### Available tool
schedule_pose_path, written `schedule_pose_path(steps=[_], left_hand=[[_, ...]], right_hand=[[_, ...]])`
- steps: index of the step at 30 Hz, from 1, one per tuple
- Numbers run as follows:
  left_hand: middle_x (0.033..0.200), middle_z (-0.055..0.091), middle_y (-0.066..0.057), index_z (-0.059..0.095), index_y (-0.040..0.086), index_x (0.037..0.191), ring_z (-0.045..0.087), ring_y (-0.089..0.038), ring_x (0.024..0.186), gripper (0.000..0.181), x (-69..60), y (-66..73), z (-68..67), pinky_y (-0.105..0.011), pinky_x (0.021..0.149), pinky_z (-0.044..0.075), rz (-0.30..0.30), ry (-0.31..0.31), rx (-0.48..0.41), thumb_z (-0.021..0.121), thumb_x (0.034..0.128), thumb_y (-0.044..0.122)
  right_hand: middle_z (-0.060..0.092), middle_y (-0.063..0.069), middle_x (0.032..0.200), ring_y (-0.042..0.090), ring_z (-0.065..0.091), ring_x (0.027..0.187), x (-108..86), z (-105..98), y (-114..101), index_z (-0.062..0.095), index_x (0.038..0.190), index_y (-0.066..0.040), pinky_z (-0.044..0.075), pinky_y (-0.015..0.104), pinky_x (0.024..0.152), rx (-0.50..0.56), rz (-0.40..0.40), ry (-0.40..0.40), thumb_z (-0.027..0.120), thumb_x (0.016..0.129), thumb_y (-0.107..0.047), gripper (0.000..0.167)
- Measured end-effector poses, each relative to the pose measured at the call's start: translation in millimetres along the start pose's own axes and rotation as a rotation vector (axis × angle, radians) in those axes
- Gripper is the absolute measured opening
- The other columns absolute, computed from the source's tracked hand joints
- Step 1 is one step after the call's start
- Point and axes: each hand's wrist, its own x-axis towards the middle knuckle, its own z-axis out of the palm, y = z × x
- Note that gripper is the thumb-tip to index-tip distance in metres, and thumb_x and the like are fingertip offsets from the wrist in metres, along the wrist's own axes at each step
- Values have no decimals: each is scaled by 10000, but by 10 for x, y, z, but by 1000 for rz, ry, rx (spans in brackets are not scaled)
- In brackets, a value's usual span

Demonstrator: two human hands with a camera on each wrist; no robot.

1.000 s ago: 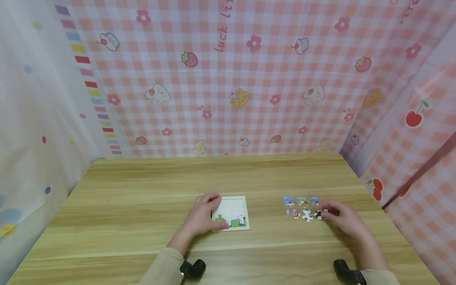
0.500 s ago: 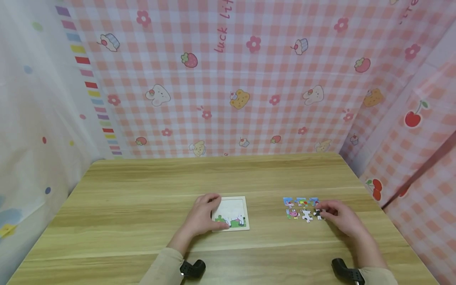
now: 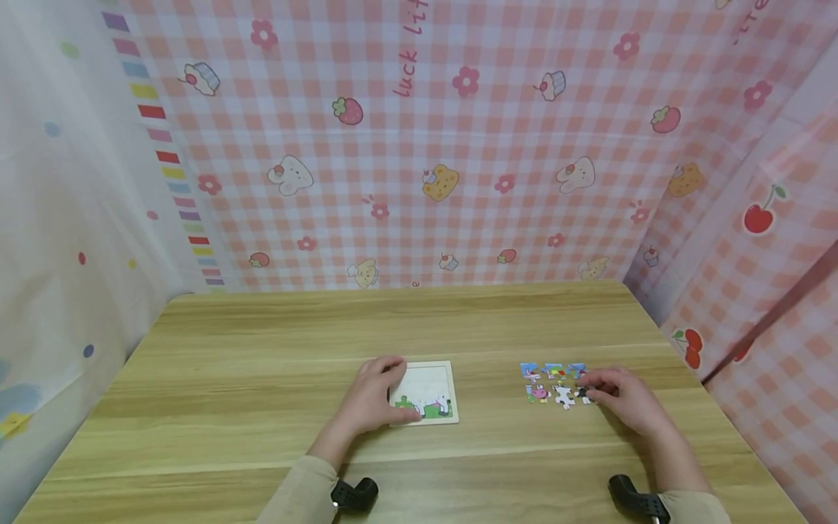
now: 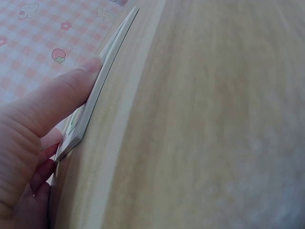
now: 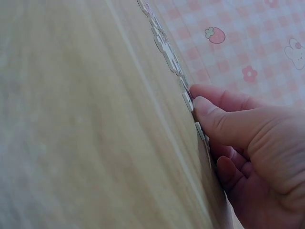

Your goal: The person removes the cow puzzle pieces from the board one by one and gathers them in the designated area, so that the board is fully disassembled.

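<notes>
My left hand [image 3: 370, 394] holds the left side of a small square puzzle board [image 3: 427, 380]. Its thumb lies over the near edge, as the left wrist view also shows, and its fingers reach along the left side. Green and white animal-picture pieces [image 3: 435, 407] fill the bottom of the board; above them the bare backing shows. To the right, my right hand [image 3: 623, 399] pinches a black-and-white jigsaw piece [image 3: 581, 394] flat on the table between thumb and fingers, which partly hide it. Beside it lie a white jigsaw piece [image 3: 564, 397] and a pink-patterned one [image 3: 537, 394].
Behind these, a row of blue-topped jigsaw pieces [image 3: 555, 370] lies on the wooden table [image 3: 275, 364]. A pink checked cloth [image 3: 393, 160] hangs at the back. Each wrist wears a black camera mount [image 3: 356, 495].
My right hand has shifted slightly left, and the black-and-white jigsaw piece has slid with it towards the white one. The left hand and the puzzle board have stayed in place.
</notes>
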Motion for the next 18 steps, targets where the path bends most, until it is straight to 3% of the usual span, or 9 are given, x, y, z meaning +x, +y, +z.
schedule_pose_path(steps=[9,18], left_hand=[[1483,464,-103,502,19,1436,376,-321,1370,956,7,-1,3,-479,1130,352,2,0,22,880,689,478],[1482,464,-113,496,10,1437,375,-328,1369,957,0,18,-9,-482,1130,352,0,-4,9,885,690,464]], right_hand=[[640,90,972,-24,501,773,-1,0,3,745,980,-42,457,216,659,20,-4,23,729,850,2,138],[648,85,990,-17,500,824,24,-34,-120,736,1047,-45,457,199,686,11,46,35,714,896,-64,154]])
